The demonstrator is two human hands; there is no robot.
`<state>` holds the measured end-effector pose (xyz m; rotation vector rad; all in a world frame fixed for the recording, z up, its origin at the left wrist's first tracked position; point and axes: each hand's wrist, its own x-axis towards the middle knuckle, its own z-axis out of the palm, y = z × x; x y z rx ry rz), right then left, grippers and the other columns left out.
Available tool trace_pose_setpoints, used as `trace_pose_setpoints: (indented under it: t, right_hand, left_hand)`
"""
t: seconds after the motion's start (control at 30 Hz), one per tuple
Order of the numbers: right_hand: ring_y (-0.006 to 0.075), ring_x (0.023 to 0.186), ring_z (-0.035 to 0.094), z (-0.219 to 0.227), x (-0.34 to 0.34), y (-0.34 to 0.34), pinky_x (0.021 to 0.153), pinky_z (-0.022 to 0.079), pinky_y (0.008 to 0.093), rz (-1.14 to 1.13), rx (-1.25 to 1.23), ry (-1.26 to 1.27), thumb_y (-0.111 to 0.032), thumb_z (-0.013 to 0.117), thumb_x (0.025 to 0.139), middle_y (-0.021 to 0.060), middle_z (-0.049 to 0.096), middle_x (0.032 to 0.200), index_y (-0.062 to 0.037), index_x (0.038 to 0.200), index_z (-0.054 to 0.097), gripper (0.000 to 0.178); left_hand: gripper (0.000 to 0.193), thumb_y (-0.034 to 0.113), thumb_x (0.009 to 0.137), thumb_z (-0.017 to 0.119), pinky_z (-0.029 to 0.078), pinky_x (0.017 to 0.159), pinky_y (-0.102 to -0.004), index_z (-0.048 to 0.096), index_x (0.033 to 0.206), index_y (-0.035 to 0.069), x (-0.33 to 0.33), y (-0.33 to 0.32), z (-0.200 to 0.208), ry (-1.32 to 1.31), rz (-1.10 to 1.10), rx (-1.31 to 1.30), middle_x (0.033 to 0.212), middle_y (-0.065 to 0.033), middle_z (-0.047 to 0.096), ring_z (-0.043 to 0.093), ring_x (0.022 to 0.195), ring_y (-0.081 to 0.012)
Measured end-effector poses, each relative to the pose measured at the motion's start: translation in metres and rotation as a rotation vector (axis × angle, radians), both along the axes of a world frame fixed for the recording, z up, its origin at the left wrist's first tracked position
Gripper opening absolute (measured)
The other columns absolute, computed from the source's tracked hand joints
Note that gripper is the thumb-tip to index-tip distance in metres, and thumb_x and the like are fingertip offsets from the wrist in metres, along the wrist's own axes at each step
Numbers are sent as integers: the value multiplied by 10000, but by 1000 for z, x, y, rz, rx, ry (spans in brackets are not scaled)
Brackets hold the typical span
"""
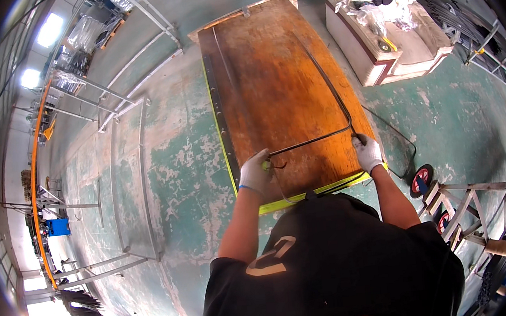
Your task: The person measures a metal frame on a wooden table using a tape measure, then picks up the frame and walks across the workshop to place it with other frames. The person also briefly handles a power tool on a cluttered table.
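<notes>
A thin black metal bar (329,85) bent at a rounded corner lies over a worn brown wooden tabletop (258,85). My left hand (256,171), in a white glove, is closed at the near end of the bar. A small yellow-green thing (266,165) and a reddish-brown strip (279,166) show at its fingers, too small to name. By the bar's bend, my right hand (367,151), also gloved, has its fingers closed round a dark piece. Whether that piece belongs to the bar, I cannot tell.
Yellow-green edging (275,206) runs along the tabletop's near side. A beige armchair (396,43) piled with plastic and cloth stands at far right. A dark cable (411,138) and a wheeled metal cart (465,205) are at right. Metal frames (125,112) lie at left on the green floor.
</notes>
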<state>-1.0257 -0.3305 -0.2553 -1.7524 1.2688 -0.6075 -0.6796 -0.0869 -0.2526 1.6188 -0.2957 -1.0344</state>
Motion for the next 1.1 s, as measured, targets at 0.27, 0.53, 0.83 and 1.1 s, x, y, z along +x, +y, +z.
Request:
trace_pose_setpoints:
  t: [0.27,0.53,0.83,1.1]
  right_hand:
    - [276,1100,778,2,-18,9,974,577,373,-3,75,33,-273,681,1057,211,802,1142,-12,1299,752,363]
    - [362,1156,757,-32,-3,18,1002,578,433,-61,65,221,-375,678,1031,219,787,1189,-47,1280,762,420]
    - [302,1125,774,-51,42,16,993,594,397,-290,22,143,-158,706,971,152,815,1156,-66,1239,782,293]
    - [326,804,720,13,19,26,733,611,487,-475,1034,-1058,-262,507,1108,192,729,1006,-22,1328,620,345]
  left_hand:
    - [132,218,1006,762,521,585,-334,679,928,150,-8,-15,100,549,337,-125,774,-17,670,641,677,-185]
    - [157,261,989,763,454,536,-346,681,895,166,-7,-8,103,466,269,-184,751,-29,681,644,628,-202]
    - [76,191,1000,741,520,598,-316,698,1020,131,-36,42,45,216,26,-175,825,-11,673,659,704,-159]
    - [128,176,978,767,524,597,-317,731,1056,80,-72,74,2,126,32,-61,850,-35,666,672,721,-169]
